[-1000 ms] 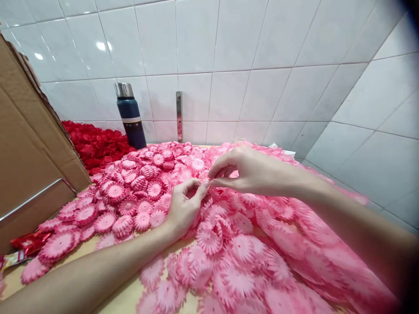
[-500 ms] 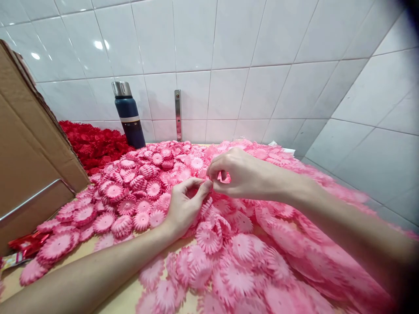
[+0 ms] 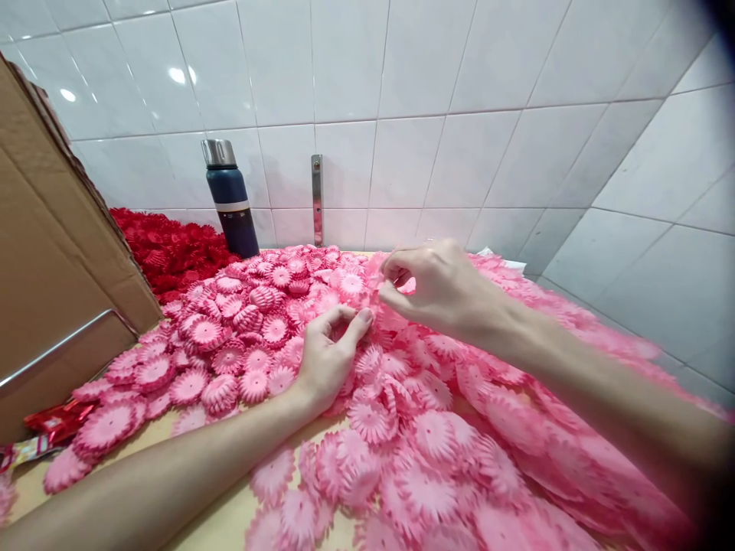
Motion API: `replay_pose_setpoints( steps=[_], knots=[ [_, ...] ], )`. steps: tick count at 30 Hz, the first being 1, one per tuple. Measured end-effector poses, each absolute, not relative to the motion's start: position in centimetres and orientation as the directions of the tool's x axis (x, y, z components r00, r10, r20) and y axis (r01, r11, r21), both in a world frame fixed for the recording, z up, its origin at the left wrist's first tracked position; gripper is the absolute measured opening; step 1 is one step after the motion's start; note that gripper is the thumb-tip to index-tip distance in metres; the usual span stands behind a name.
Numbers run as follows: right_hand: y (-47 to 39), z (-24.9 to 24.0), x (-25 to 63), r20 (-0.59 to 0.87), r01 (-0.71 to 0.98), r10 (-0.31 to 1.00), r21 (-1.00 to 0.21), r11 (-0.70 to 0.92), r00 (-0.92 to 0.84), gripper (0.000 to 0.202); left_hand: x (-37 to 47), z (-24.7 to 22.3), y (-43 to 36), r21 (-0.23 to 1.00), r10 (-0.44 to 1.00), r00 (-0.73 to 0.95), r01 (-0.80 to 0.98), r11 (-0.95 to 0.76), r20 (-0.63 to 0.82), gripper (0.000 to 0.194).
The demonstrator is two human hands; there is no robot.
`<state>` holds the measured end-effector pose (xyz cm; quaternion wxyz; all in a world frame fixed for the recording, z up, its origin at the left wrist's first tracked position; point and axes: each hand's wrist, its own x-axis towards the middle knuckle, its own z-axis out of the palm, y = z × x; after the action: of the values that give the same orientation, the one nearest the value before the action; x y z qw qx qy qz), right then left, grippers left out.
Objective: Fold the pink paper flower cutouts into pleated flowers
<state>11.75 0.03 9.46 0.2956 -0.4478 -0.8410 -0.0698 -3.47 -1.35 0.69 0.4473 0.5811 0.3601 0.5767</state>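
Observation:
Near the middle of the pink heap, my left hand (image 3: 331, 348) is closed in a pinch, thumb against forefinger. Whatever sits between those fingertips is too small or hidden to make out. My right hand (image 3: 439, 279) is a little higher and to the right, its thumb and forefinger curled round a sheer pink petal piece (image 3: 375, 269) whose outline blurs into the pile. Around both hands lie flower-shaped pink petal pieces (image 3: 428, 490), round with notched edges. Tighter stacks with darker pink rims (image 3: 205, 333) spread to the left of my left hand.
A dark blue bottle (image 3: 233, 203) with a steel cap stands at the back by the tiled wall (image 3: 488, 153). Red petal pieces (image 3: 172, 249) are heaped beside it. A cardboard box (image 3: 63, 207) blocks the left side. A metal bracket (image 3: 317, 200) is fixed to the wall.
My right hand has drawn up and to the right, away from my left fingertips, and the two hands are now apart. My left hand keeps its pinch in nearly the same place.

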Motion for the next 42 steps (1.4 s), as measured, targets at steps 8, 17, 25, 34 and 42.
replay_pose_setpoints(
  steps=[8,17,25,34,42],
  knots=[
    [0.0,12.2,14.6,0.481,0.857,0.863,-0.369,0.359,-0.154,0.025,-3.5,1.0,-1.6,0.940,0.937,0.090,-0.082,-0.330,0.337,0.024],
    [-0.7,10.8,12.2,0.136,0.604,0.796,-0.579,0.547,-0.590,0.005,-3.5,1.0,-1.5,0.929,0.925,0.116,-0.132,-0.345,0.361,0.009],
    [-0.8,10.8,12.6,0.131,0.630,0.807,-0.558,0.540,-0.576,0.008,-3.4,0.8,-1.6,0.930,0.926,0.112,-0.109,-0.350,0.361,0.021],
    [-0.8,10.9,12.6,0.116,0.626,0.738,-0.452,0.635,-0.665,0.018,-3.5,0.8,-1.6,0.928,0.924,0.090,-0.057,-0.368,0.372,0.034],
    [-0.9,10.7,12.4,0.139,0.603,0.717,-0.446,0.661,-0.683,0.019,-3.6,0.8,-1.4,0.926,0.923,0.087,-0.074,-0.370,0.375,0.038]
  ],
)
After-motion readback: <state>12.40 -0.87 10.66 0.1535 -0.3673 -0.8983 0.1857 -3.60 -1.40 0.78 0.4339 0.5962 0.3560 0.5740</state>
